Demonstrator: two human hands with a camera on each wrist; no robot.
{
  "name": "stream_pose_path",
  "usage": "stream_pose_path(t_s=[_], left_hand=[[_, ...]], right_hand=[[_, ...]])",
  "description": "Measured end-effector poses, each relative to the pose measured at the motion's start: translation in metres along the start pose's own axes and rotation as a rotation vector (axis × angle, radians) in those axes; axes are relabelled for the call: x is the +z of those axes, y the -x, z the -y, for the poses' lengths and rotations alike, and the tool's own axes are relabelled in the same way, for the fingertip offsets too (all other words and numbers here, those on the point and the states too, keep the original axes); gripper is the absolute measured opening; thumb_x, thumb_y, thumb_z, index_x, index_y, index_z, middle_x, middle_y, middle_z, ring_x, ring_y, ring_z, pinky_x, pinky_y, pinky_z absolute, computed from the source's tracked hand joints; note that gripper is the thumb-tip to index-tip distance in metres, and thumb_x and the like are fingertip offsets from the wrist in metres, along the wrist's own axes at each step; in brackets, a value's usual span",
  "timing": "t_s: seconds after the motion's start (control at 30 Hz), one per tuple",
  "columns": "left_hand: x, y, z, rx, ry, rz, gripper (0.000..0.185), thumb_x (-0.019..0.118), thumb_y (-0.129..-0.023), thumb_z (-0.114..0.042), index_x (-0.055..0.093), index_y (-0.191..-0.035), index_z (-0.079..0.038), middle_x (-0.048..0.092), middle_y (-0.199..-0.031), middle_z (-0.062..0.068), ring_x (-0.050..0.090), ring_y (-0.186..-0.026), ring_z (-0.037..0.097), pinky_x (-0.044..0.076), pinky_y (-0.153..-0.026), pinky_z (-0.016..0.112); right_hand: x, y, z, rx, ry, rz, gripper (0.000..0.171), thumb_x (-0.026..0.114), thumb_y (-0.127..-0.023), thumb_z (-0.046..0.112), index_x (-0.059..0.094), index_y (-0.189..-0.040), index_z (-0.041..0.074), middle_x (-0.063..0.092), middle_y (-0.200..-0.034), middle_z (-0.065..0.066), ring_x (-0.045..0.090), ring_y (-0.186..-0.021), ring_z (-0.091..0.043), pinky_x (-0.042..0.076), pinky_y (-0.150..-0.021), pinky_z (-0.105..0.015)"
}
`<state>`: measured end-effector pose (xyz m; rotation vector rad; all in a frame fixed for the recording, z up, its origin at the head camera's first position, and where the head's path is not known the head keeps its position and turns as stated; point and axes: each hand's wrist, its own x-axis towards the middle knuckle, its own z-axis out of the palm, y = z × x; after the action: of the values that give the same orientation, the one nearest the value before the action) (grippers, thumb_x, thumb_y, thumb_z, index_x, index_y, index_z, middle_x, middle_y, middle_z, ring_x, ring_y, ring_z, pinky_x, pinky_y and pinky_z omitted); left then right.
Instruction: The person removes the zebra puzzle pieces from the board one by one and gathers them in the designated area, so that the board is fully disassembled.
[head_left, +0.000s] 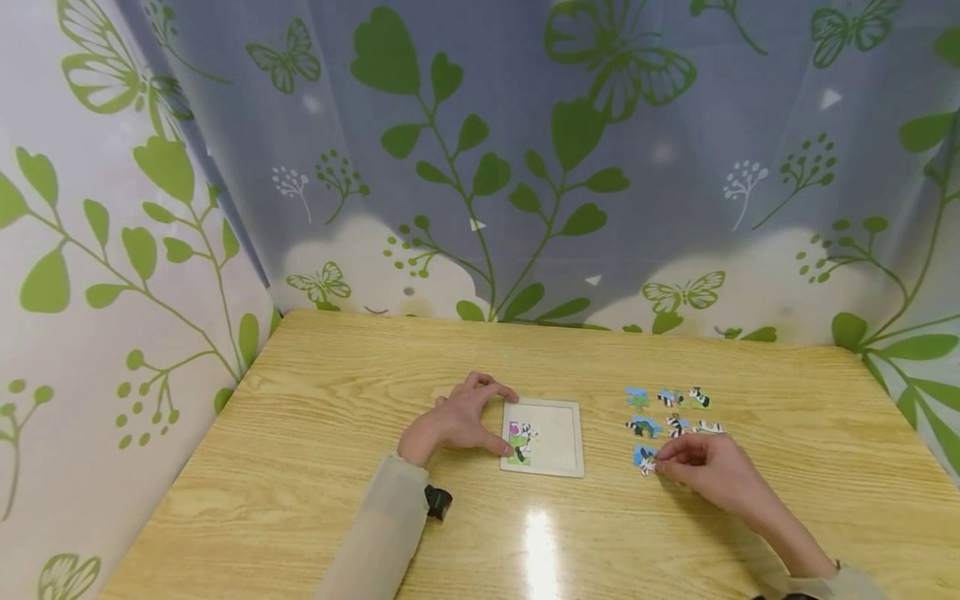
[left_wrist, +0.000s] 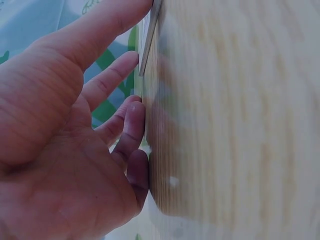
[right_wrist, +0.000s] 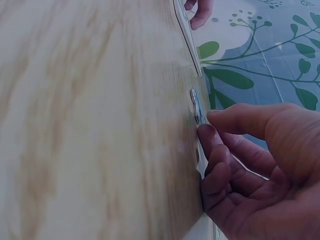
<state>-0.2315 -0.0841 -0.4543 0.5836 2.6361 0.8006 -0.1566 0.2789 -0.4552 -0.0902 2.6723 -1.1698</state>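
A shallow square puzzle tray (head_left: 557, 442) lies on the table, with a joined panda patch (head_left: 521, 443) of pink, green and white in its lower left part. My left hand (head_left: 457, 417) rests at the tray's left side, thumb on the lower left edge and a finger at the upper left corner, the fingers loosely spread. To the right, my right hand (head_left: 708, 467) pinches the edge of a blue and white puzzle piece (head_left: 643, 458) between thumb and forefinger. In the right wrist view, that piece (right_wrist: 196, 106) appears edge-on at the fingertips.
Several loose puzzle pieces (head_left: 670, 398) lie in rows just beyond the right hand, one of them (head_left: 708, 427) partly hidden by it. The wood-grain table (head_left: 337, 367) ends at a leaf-patterned curtain (head_left: 480, 167) at the back and left.
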Motion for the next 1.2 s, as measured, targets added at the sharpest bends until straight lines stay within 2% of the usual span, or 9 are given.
stream_pose_path(t_s=[0.2,0.37,0.5,0.73,1.03,1.2], left_hand=[[-0.001,0.002,-0.002,0.002,0.002,0.000,0.069,0.082,-0.067,-0.046,0.051,-0.128,-0.035,0.033,-0.140,-0.002,0.038,-0.126,0.027,0.026,-0.099,0.065],[-0.002,0.003,-0.004,0.002,-0.005,0.002,0.069,0.082,-0.067,-0.046,0.051,-0.128,-0.035,0.033,-0.141,-0.002,0.038,-0.127,0.027,0.028,-0.099,0.061],[-0.002,0.002,-0.003,0.001,-0.009,-0.001,0.069,0.082,-0.067,-0.046,0.052,-0.128,-0.035,0.033,-0.141,-0.002,0.039,-0.127,0.027,0.029,-0.098,0.060],[-0.002,0.003,-0.003,0.000,-0.002,0.000,0.069,0.082,-0.067,-0.046,0.052,-0.128,-0.035,0.033,-0.141,-0.002,0.039,-0.126,0.028,0.028,-0.098,0.061],[-0.002,0.002,-0.002,0.004,-0.021,0.006,0.069,0.080,-0.068,-0.049,0.050,-0.129,-0.036,0.032,-0.142,-0.001,0.038,-0.127,0.028,0.026,-0.099,0.065],[-0.002,0.003,-0.002,0.004,-0.031,0.012,0.072,0.081,-0.066,-0.049,0.050,-0.129,-0.036,0.032,-0.143,0.000,0.038,-0.127,0.028,0.028,-0.099,0.062]], right_hand=[[-0.001,0.001,0.002,-0.016,-0.013,-0.011,0.024,0.071,-0.083,0.033,0.068,-0.096,0.013,0.069,-0.087,-0.003,0.061,-0.075,-0.010,0.048,-0.061,-0.025],[0.003,0.001,0.007,-0.046,0.031,-0.049,0.023,0.070,-0.084,0.036,0.069,-0.097,0.017,0.069,-0.089,0.000,0.061,-0.075,-0.008,0.047,-0.060,-0.025],[0.008,-0.004,0.014,-0.102,0.052,-0.067,0.020,0.069,-0.086,0.036,0.068,-0.098,0.019,0.069,-0.088,0.002,0.060,-0.073,-0.007,0.048,-0.057,-0.025],[0.022,-0.015,0.026,-0.222,-0.021,-0.053,0.019,0.069,-0.087,0.031,0.068,-0.099,0.016,0.069,-0.091,0.000,0.063,-0.073,-0.009,0.050,-0.054,-0.026],[0.041,-0.028,0.047,-0.279,-0.017,-0.047,0.016,0.068,-0.088,0.025,0.068,-0.100,0.016,0.069,-0.091,0.004,0.063,-0.079,-0.009,0.052,-0.065,-0.023],[0.053,-0.035,0.058,-0.314,-0.017,-0.050,0.015,0.068,-0.087,0.026,0.068,-0.100,0.017,0.068,-0.090,0.006,0.063,-0.079,-0.009,0.053,-0.068,-0.023]])
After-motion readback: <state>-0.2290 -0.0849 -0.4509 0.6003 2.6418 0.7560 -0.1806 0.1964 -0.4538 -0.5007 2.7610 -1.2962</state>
